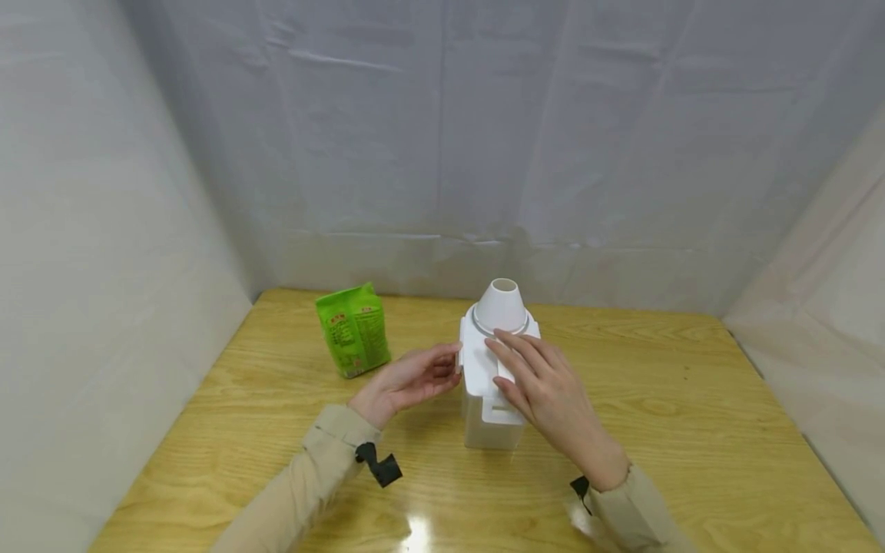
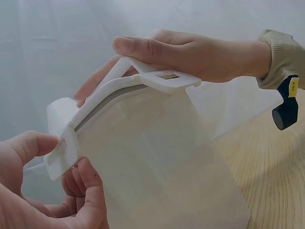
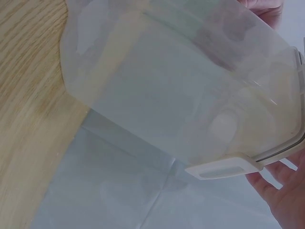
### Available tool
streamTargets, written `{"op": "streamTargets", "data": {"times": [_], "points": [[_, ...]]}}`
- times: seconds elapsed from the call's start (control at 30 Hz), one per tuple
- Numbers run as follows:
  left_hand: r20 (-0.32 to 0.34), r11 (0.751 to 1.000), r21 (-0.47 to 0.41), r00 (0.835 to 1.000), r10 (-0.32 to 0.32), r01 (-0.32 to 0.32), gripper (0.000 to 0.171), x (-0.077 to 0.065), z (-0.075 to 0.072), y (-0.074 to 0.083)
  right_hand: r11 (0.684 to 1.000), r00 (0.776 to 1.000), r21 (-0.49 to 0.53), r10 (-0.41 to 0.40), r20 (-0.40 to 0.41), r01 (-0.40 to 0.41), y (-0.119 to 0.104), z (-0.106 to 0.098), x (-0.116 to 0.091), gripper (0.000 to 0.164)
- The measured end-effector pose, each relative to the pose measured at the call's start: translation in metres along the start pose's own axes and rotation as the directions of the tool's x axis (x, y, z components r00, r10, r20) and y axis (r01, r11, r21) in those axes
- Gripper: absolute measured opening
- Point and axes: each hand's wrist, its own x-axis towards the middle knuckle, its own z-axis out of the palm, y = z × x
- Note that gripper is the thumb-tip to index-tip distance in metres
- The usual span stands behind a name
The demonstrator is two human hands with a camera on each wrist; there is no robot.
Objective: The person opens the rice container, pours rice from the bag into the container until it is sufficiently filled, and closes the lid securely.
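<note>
A translucent container with a white lid stands upright on the table, a white cone-shaped spout rising from the lid's far end. My left hand is at the lid's left side. In the left wrist view its thumb and curled forefinger pinch a white side latch. My right hand rests over the lid's top and right side with fingers extended. Another latch sticks out from the lid's near end. In the right wrist view, a right-side latch stands out from the container wall.
A green printed bag stands on the wooden table, left of the container and beyond my left hand. Pale sheeting hangs behind the table and along both sides.
</note>
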Motion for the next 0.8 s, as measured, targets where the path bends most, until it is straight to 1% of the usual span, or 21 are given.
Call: {"op": "streamTargets", "data": {"times": [0.1,0.2,0.3,0.33,0.43,0.5,0.6,0.7,0.77,0.8], "points": [[-0.004,1.000,-0.016,1.000,0.001,-0.001,0.015,-0.0005,0.0006,0.0002,1.000,1.000,0.000,-0.004,-0.005,0.004,0.0000,0.0001,0.0004,0.056],[-0.028,0.998,-0.027,0.998,0.049,-0.050,0.015,-0.0009,0.0021,0.0018,1.000,1.000,-0.002,-0.008,-0.014,0.008,-0.0002,0.0004,0.0008,0.056],[-0.041,0.995,0.000,0.994,0.100,-0.100,0.016,0.0000,0.0029,0.0029,1.000,1.000,-0.003,-0.004,-0.020,0.004,-0.0005,0.0010,0.0010,0.056],[-0.046,0.994,0.023,0.993,0.108,-0.107,0.015,0.0002,0.0027,0.0030,1.000,1.000,-0.004,-0.002,-0.020,0.002,-0.0007,0.0010,0.0009,0.056],[-0.039,0.994,0.066,0.995,0.093,-0.090,0.015,0.0003,0.0010,0.0022,1.000,1.000,-0.003,0.005,-0.017,-0.005,-0.0013,0.0007,0.0007,0.057],[-0.041,0.995,0.071,0.996,0.080,-0.077,0.015,-0.0006,-0.0005,0.0017,1.000,1.000,-0.004,0.007,-0.015,-0.007,-0.0015,0.0004,0.0005,0.057],[-0.042,0.992,0.091,0.995,0.088,-0.084,0.015,-0.0016,-0.0018,0.0014,1.000,1.000,-0.006,0.010,-0.006,-0.010,-0.0015,-0.0001,0.0003,0.057],[-0.045,0.978,0.167,0.990,0.131,-0.122,0.022,-0.0024,-0.0016,0.0014,1.000,1.000,-0.007,0.011,0.000,-0.011,-0.0012,-0.0003,0.0004,0.057],[-0.063,0.962,0.227,0.984,0.169,-0.150,0.028,-0.0028,-0.0007,0.0015,1.000,1.000,-0.008,0.010,0.001,-0.010,-0.0013,-0.0004,0.0005,0.057],[-0.072,0.950,0.264,0.979,0.190,-0.165,0.031,-0.0031,-0.0001,0.0016,1.000,1.000,-0.008,0.009,0.000,-0.009,-0.0014,-0.0004,0.0006,0.057]]}}
